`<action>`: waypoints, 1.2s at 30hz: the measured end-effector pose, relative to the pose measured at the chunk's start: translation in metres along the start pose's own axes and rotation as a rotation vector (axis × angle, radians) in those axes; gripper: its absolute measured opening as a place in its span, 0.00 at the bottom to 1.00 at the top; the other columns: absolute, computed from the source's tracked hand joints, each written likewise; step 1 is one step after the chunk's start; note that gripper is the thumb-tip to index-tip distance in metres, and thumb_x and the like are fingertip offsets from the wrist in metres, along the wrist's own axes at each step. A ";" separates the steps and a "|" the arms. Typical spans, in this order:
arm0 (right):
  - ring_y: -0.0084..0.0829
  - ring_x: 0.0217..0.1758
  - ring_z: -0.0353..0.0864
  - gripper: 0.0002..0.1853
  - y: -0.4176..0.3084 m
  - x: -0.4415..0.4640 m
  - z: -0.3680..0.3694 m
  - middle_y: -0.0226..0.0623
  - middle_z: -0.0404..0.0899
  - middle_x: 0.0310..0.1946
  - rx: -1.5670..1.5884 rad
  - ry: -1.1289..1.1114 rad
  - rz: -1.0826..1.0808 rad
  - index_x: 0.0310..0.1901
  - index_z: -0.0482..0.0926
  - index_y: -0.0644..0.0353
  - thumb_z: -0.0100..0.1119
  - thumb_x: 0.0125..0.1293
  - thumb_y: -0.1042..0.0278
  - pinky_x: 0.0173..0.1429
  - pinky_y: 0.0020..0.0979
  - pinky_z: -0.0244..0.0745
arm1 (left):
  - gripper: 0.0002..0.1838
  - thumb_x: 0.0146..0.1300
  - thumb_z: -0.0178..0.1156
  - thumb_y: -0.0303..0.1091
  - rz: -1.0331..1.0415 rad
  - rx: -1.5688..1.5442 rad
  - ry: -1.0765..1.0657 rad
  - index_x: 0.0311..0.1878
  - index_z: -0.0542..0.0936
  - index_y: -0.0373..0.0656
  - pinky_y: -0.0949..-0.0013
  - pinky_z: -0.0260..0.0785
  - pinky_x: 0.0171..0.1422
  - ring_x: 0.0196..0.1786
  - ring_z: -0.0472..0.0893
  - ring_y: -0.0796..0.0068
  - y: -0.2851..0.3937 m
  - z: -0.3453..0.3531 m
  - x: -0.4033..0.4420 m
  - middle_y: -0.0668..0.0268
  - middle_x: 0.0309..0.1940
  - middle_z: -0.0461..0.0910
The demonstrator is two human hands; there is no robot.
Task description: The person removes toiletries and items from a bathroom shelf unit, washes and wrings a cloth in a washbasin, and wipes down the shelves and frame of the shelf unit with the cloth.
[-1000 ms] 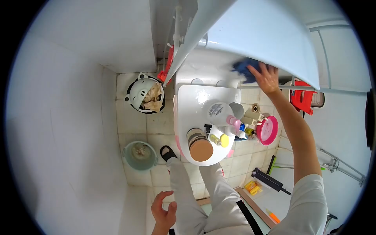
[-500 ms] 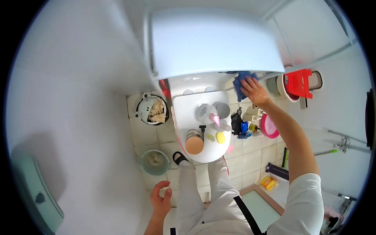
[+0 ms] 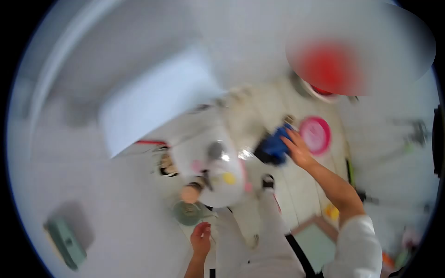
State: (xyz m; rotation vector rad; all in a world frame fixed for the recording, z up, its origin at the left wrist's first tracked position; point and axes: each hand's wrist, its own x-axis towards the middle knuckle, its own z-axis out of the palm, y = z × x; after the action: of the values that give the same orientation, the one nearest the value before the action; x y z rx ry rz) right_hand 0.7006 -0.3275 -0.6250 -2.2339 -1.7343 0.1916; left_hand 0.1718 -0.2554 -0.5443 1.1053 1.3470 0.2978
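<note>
My right hand (image 3: 297,149) is closed on a blue cloth (image 3: 277,144), above the floor tiles and left of a pink basin (image 3: 315,135). A black item touches or lies just behind the cloth; blur hides which. Low in the view, my left hand (image 3: 201,237) has its fingers curled, below a pale green bucket (image 3: 187,212); whether it holds anything is too blurred to tell. A white toilet lid (image 3: 227,153) bears a brown-topped jar (image 3: 190,193), a yellow round item (image 3: 229,178) and a grey cup (image 3: 215,150).
A pale blue-white panel (image 3: 157,99) hangs at upper left. Something red (image 3: 329,65), partly smeared, is at upper right above a white-rimmed tub. A green box (image 3: 66,241) is on the left wall. My feet and legs are below, beside a brown-edged mat (image 3: 315,241).
The view has turned and blurred. My right hand has moved with the blue cloth from beside the panel to near the pink basin. My left hand stays low.
</note>
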 end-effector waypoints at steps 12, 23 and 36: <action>0.52 0.65 0.73 0.30 0.146 -0.114 -0.013 0.61 0.71 0.62 0.548 0.499 0.918 0.67 0.65 0.63 0.46 0.60 0.84 0.70 0.41 0.66 | 0.14 0.69 0.59 0.31 -0.061 0.277 -0.258 0.55 0.77 0.35 0.70 0.73 0.55 0.48 0.82 0.74 0.046 0.216 0.000 0.61 0.46 0.84; 0.41 0.46 0.79 0.17 0.402 -0.159 0.133 0.47 0.80 0.42 0.554 0.428 1.425 0.53 0.75 0.67 0.49 0.62 0.74 0.56 0.39 0.73 | 0.15 0.70 0.59 0.32 -0.182 0.195 -0.359 0.55 0.77 0.35 0.69 0.71 0.60 0.51 0.81 0.72 0.031 0.366 0.118 0.60 0.47 0.84; 0.57 0.70 0.67 0.47 0.594 -0.218 0.467 0.66 0.66 0.65 -0.081 -0.219 1.068 0.74 0.57 0.58 0.68 0.56 0.54 0.71 0.48 0.67 | 0.22 0.70 0.59 0.39 -0.120 -0.007 -0.259 0.58 0.75 0.30 0.46 0.69 0.65 0.56 0.79 0.52 -0.079 0.504 0.236 0.50 0.52 0.80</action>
State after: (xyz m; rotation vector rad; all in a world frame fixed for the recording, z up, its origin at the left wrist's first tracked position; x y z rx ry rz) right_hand 1.0562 -0.5954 -1.2728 -3.0439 -0.4370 0.6038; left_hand 0.6446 -0.3530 -0.8331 1.0146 1.1745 0.0683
